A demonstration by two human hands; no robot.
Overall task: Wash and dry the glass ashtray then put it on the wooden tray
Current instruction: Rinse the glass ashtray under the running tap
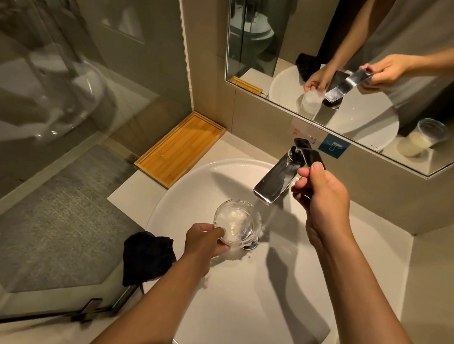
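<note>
left hand (pixel 204 240) pinches ashtray (pixel 236 223) rim, held over the drain at sink (pixel 235 322) centre under the running stream. right hand (pixel 317 195) grips tap lever (pixel 312 158) at 1 o'clock. risk: wet glass w/ thin pinch could slip & chip on the basin; tray (pixel 180 149) waits at 10 o'clock.

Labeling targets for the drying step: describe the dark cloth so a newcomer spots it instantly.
Start at the white round basin. On the counter against its left rim, just left of the left hand's forearm, lies the black cloth. It is the only dark, crumpled, soft item there; the wooden tray farther back is flat and light.
</note>
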